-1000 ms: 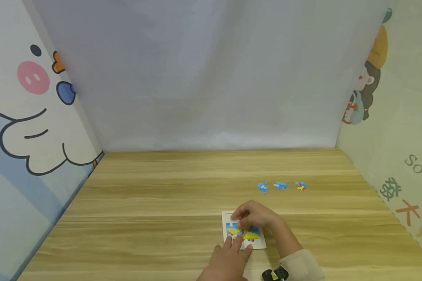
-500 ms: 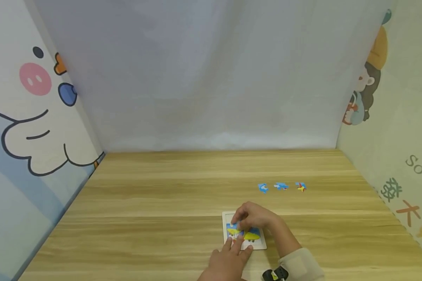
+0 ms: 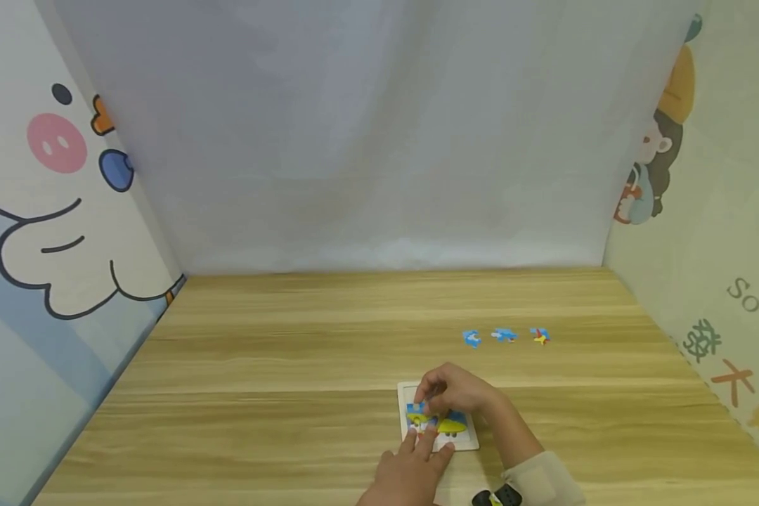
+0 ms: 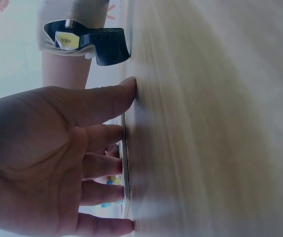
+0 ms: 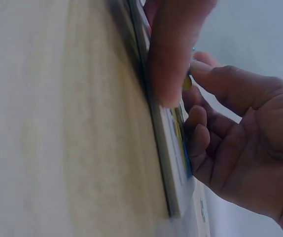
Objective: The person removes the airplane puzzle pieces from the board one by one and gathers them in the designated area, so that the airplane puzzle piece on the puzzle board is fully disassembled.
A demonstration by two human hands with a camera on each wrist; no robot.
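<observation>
A small jigsaw puzzle board [image 3: 402,399] with a white rim lies near the table's front. Blue and yellow puzzle pieces fill its lower part; its upper part shows pale. My left hand [image 3: 407,472] rests with straight, spread fingers on the board's lower edge. Above the board, my right hand [image 3: 458,390] bends thumb and index finger down and pinches a puzzle piece [image 5: 187,82], mostly hidden by the fingers. In the right wrist view its other fingers are curled in. Three loose puzzle pieces lie in a row behind the board: left [image 3: 471,339], middle [image 3: 504,334], right [image 3: 540,336].
The wooden table [image 3: 259,393] reaches back to a grey-white curtain [image 3: 354,140]. Printed panels stand at the left [image 3: 57,211] and right [image 3: 702,246]. A black wrist camera [image 3: 496,497] sits by the right sleeve, close to the left hand.
Both hands stay nearly in place. The right fingers shift very slightly over the board's upper left part, and the pale gap there looks a little different. The loose pieces have not moved.
</observation>
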